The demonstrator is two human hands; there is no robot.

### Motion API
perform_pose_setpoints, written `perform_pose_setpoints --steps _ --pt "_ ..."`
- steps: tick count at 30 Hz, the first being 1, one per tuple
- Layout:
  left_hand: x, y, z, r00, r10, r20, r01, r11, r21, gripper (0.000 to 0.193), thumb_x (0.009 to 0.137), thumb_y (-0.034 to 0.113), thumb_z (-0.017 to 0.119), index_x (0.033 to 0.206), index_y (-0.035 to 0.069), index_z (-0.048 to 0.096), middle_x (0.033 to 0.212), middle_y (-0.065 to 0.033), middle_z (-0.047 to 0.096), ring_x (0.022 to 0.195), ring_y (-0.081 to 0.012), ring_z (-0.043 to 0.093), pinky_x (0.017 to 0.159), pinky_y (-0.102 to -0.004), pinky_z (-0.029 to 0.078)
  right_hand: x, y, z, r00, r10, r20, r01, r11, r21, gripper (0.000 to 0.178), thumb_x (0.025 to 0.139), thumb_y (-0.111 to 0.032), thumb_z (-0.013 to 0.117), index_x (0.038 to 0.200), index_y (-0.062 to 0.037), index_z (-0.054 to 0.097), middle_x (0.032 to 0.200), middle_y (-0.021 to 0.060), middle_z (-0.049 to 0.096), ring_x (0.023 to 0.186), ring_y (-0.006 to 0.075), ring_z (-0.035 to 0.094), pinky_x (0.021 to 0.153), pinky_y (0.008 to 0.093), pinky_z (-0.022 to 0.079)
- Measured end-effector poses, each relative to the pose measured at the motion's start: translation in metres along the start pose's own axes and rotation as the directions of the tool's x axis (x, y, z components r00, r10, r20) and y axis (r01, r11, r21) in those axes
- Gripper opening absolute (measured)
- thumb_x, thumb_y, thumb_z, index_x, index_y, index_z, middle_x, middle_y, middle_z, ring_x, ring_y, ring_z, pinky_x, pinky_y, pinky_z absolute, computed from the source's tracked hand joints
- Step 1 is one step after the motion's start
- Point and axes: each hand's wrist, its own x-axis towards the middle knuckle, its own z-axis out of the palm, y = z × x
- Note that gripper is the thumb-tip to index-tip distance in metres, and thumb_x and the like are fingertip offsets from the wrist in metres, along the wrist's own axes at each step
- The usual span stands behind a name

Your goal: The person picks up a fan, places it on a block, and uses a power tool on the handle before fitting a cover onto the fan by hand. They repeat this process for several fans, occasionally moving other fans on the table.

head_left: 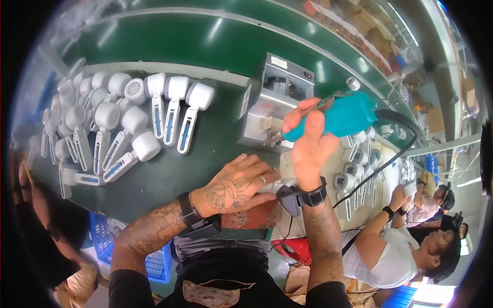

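Note:
My right hand [314,136] is wrapped round a teal electric screwdriver [346,114], lifted above the bench. Its bit end points left, at the front of a grey metal screw feeder [261,110]. Lower down, my left hand [239,185] lies with bent fingers and thumb over a white plastic piece [273,189], most of which is covered by the hand and the right wrist. Under that hand sits a reddish-brown pad [249,218] at the bench's near edge.
Many white shower-head-shaped pieces [107,117] with slotted handles crowd the left of the green bench [205,167]. More such pieces [354,172] lie on the right. A black coiled cable [400,119] trails from the screwdriver. A blue crate [156,264] stands below; a co-worker [385,251] sits at right.

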Motion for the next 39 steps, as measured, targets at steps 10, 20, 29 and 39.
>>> perform_pose_setpoints --steps 10,20,29,39 --pt "0.000 -0.001 0.007 0.991 -0.083 -0.101 0.086 0.996 0.025 0.045 0.077 0.030 0.079 0.116 0.011 0.067 0.105 -0.0036 0.064 0.096 -0.0232 0.059 0.085 -0.0392 0.048 -0.011 -0.008 0.002 0.992 0.126 0.021 -0.126 0.992 -0.005 0.039 0.101 -0.039 0.055 0.102 -0.0001 0.053 0.069 0.0065 0.054 0.061 0.0165 0.053 0.057 0.0310 0.045" --pt "0.004 0.000 0.010 0.990 -0.076 -0.117 0.077 0.997 0.004 0.043 0.073 0.028 0.082 0.111 0.012 0.068 0.102 -0.0028 0.065 0.092 -0.0229 0.060 0.078 -0.0375 0.048 -0.053 -0.031 -0.033 0.985 0.154 -0.072 -0.155 0.988 -0.010 0.066 0.092 -0.060 0.059 0.106 0.0032 0.050 0.065 0.0062 0.049 0.055 0.0167 0.049 0.052 0.0306 0.042" --pt "0.006 0.000 0.010 0.993 -0.065 -0.102 0.066 0.998 0.002 0.044 0.073 0.028 0.083 0.111 0.011 0.068 0.102 -0.0033 0.065 0.091 -0.0241 0.059 0.078 -0.0380 0.049 -0.064 -0.020 -0.031 0.986 0.137 -0.092 -0.139 0.990 -0.009 0.058 0.093 -0.054 0.062 0.101 0.0013 0.046 0.066 0.0069 0.049 0.054 0.0179 0.051 0.052 0.0326 0.044" --pt "0.008 0.004 0.004 0.996 -0.074 -0.054 0.077 0.995 0.064 0.042 0.078 0.028 0.075 0.113 0.007 0.064 0.100 -0.0072 0.060 0.093 -0.0263 0.056 0.082 -0.0396 0.048 -0.064 -0.017 -0.034 0.983 0.184 -0.006 -0.182 0.978 0.098 0.046 0.097 -0.045 0.060 0.098 -0.0010 0.046 0.068 0.0077 0.051 0.057 0.0189 0.051 0.053 0.0334 0.045"
